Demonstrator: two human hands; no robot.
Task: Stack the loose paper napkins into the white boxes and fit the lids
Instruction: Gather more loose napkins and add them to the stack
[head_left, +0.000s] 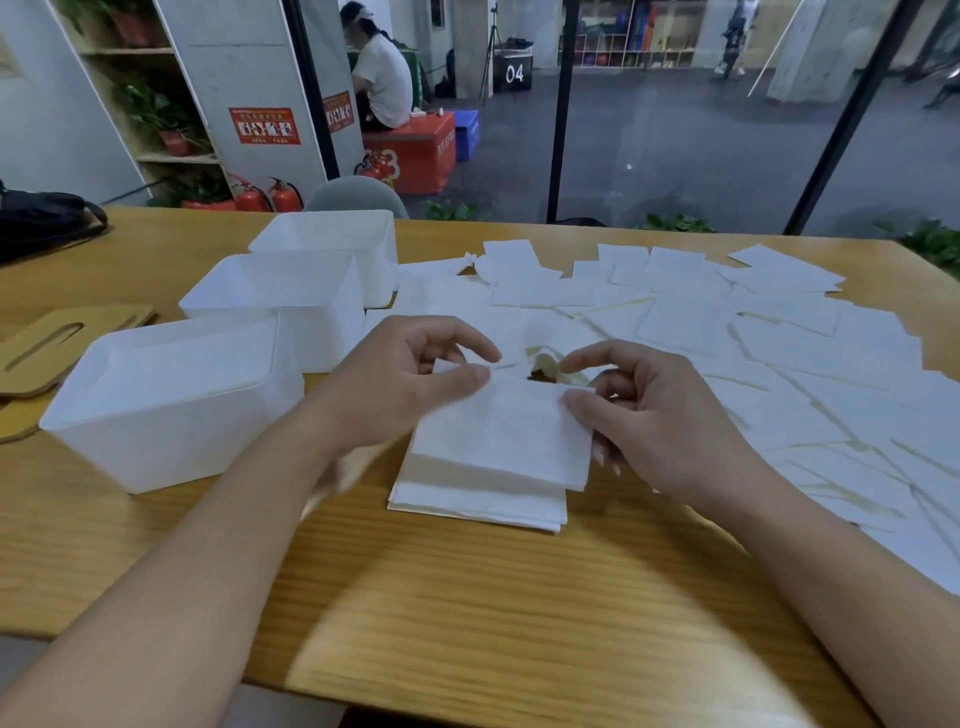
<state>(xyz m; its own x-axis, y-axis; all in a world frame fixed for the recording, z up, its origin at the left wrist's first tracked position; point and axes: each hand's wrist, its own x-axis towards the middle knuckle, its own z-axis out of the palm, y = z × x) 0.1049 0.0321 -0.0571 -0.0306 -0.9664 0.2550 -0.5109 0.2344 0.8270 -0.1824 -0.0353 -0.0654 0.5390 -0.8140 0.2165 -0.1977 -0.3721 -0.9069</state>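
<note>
Both the left hand (415, 379) and right hand (660, 415) pinch 1 napkin (506, 431) over the small stack (478, 501) on the counter (467, 597), so the gathering step seems in hand, and next it probably must be laid squarely before going into the nearest white box (171, 405).

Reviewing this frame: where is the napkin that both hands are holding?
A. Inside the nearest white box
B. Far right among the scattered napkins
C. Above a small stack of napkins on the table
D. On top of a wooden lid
C: the left hand and right hand pinch the napkin by its far corners, just above the stack of napkins on the table.
</note>
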